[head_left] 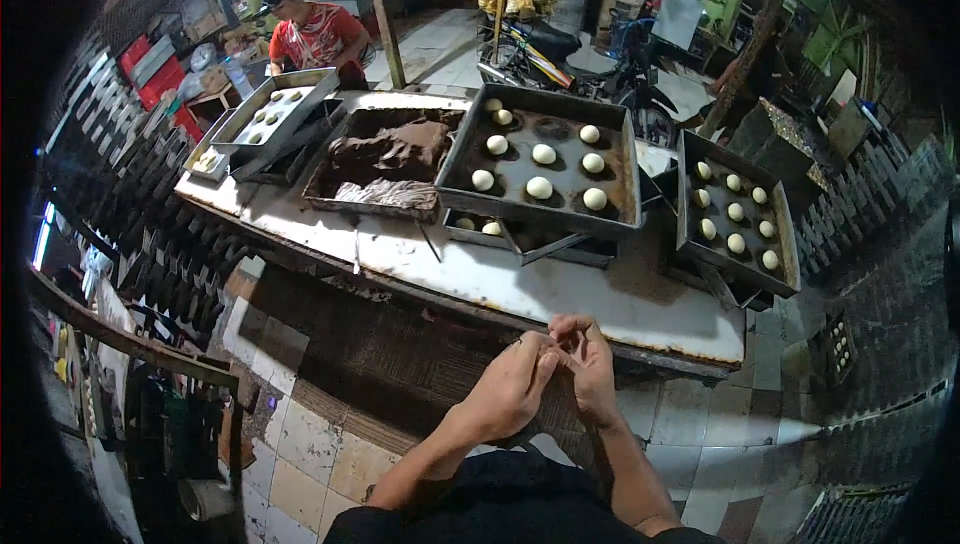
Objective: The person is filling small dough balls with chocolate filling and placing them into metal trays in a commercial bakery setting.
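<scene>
- Head view, hands: left hand (508, 386) and right hand (592, 376) are raised together in front of the near edge of the table (630, 306), and meet at the fingertips.
- Head view, fingers (574, 323): curled inward on both hands, tips drawn together. I cannot tell from here whether they pinch anything; the contact point is hidden.
- Head view, nearest work: the centre tray (540, 208) is on the table, beyond the hands and apart from them. It carries pale balls (543, 154), spaced out on a dark, stained base.
- Head view, below the centre tray: a lower tray (480, 240), largely covered, with pale balls visible at its left end.
- Head view, right end of table: the right tray (740, 272) holds nine similar balls in three rows of three.
- Head view, left of centre: the filling tray (345, 207) contains a dark brown mass (395, 152) with an uneven surface.
- Head view, far left of table: the left tray (305, 112) bears small pieces, too small to identify.
- Head view, background: a person (318, 44) in a red shirt is behind the left tray; a motorbike (545, 49) stands behind the centre tray.
</scene>
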`<state>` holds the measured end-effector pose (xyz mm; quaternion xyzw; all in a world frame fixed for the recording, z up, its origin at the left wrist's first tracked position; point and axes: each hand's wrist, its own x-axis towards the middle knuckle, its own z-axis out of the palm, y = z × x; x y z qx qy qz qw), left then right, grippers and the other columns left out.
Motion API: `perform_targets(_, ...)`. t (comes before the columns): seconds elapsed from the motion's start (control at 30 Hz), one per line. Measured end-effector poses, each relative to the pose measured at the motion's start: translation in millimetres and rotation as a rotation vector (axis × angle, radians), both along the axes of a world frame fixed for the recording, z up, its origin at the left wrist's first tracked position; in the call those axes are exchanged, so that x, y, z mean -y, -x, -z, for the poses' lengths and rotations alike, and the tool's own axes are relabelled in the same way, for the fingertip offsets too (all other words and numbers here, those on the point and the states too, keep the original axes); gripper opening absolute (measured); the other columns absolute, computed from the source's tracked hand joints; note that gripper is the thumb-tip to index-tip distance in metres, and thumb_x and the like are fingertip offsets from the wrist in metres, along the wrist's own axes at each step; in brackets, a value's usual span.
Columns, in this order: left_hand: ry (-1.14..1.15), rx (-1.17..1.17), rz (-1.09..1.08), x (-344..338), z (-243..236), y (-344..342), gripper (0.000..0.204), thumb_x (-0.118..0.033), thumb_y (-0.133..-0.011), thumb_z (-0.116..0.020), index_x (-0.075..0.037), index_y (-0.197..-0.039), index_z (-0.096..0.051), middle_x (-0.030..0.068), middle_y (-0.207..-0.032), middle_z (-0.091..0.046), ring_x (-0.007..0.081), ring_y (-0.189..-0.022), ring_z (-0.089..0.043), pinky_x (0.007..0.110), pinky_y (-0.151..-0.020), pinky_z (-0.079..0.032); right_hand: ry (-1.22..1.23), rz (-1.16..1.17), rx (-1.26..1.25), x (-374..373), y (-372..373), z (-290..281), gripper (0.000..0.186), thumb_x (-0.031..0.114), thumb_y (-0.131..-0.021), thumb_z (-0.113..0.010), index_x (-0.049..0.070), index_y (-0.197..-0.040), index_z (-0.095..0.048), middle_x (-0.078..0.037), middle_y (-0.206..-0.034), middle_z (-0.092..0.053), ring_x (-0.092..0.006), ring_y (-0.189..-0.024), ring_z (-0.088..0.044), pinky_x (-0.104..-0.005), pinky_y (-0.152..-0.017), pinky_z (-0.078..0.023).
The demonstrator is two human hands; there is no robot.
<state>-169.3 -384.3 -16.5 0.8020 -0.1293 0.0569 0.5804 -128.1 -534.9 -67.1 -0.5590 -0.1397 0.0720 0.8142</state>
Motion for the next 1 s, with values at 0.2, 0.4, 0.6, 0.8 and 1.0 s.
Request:
perform_targets(0.2, -0.381, 0.378, -0.233, 15, -7, -51, 0.019, -0.016, -0.107, -0.047, -0.001, -0.108, -0.058, 0.0181, -0.106, -0.067, 0.0393, -0.113, -0.056, 0.049, -0.097, -0.034, -0.307, -0.108, -0.339, -18, -5, -22, 0.046, 0.035, -0.107, -0.06, 0.0, -0.136, -0.055, -0.008, -0.127, -0.061, -0.0152, -0.116, -0.06, -0.0307, -0.098, -0.049)
perform_targets(0.4, 0.265, -0.029, -0.149, -34, 1, -95, 0.075, -0.033, -0.105, -0.051, -0.003, -0.165, -0.016, 0.0182, -0.171, -0.018, 0.032, -0.158, -0.015, 0.049, -0.125, -0.012, -0.047, -0.313, -0.476, -30, -103, -13, 0.041, 0.019, -0.101, -0.07, -0.003, -0.135, -0.061, -0.009, -0.118, -0.07, -0.0164, -0.105, -0.067, -0.0311, -0.097, -0.054)
perform_targets(0.6, 0.305, -0.102, -0.31, -129, 17, -154, 0.05, -0.029, -0.1, -0.059, -0.007, -0.145, -0.052, 0.0149, -0.155, -0.045, 0.0278, -0.144, -0.039, 0.043, -0.116, -0.029, 0.716, -0.015, 0.299, -85, -326, -39, 0.041, 0.011, -0.098, -0.063, -0.002, -0.136, -0.059, -0.017, -0.121, -0.07, -0.0251, -0.106, -0.069, -0.0358, -0.094, -0.055)
perform_targets(0.8, 0.383, -0.133, -0.258, -225, 22, -237, 0.038, -0.021, -0.101, -0.06, 0.004, -0.13, -0.06, 0.0161, -0.137, -0.059, 0.0223, -0.122, -0.057, 0.035, -0.103, -0.045, 1.623, 0.025, 0.475, -85, -522, 33, 0.063, 0.023, -0.094, -0.069, -0.009, -0.144, -0.048, -0.03, -0.153, -0.044, -0.0475, -0.143, -0.041, -0.0487, -0.119, -0.038)
perform_targets(1.0, 0.152, -0.257, -0.221, -286, 44, -306, 0.046, -0.025, -0.101, -0.064, 0.002, -0.137, -0.056, 0.0189, -0.13, -0.061, 0.0304, -0.12, -0.059, 0.04, -0.107, -0.043, 1.301, 0.379, 0.534, -194, -550, 30, 0.033, 0.023, -0.095, -0.064, 0.0, -0.119, -0.064, -0.024, -0.117, -0.066, -0.044, -0.11, -0.063, -0.053, -0.095, -0.051)
